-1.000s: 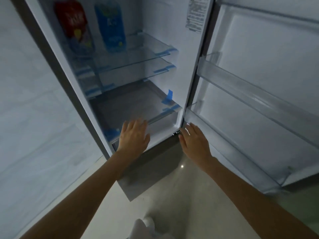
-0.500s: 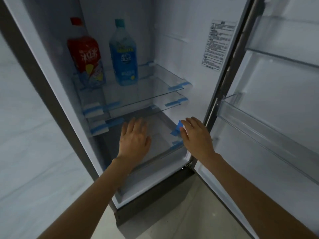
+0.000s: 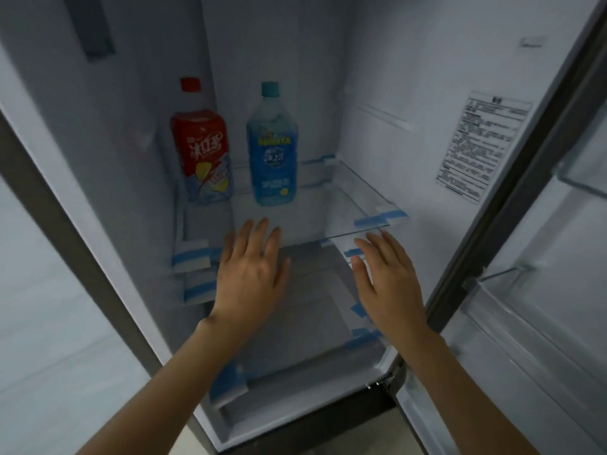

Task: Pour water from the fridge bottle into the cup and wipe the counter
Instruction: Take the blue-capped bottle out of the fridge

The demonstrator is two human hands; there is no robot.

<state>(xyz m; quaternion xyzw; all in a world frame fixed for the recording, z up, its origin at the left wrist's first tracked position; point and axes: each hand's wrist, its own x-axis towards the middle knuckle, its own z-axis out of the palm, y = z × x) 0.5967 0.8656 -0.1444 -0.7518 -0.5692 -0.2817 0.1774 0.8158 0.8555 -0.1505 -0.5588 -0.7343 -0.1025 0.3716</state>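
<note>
Head view: our left hand [image 3: 251,277] and right hand [image 3: 389,284], both flat and empty; we should grasp the blue bottle [image 3: 272,156] mid-body.

Fridge interior [image 3: 377,93]: smooth, matt white plastic walls. Upper shelf [image 3: 354,205] at 12 o'clock: clear glass, its edges bound with matt blue tape. Blue bottle [image 3: 272,159]: translucent plastic, glossy printed label, teal plastic cap. Red bottle [image 3: 201,149], at its 9 o'clock: clear plastic, glossy label, red cap. Paper notice [image 3: 483,146] at 2 o'clock, matt. Door bins [image 3: 512,290] at 3 o'clock: clear plastic.
</note>
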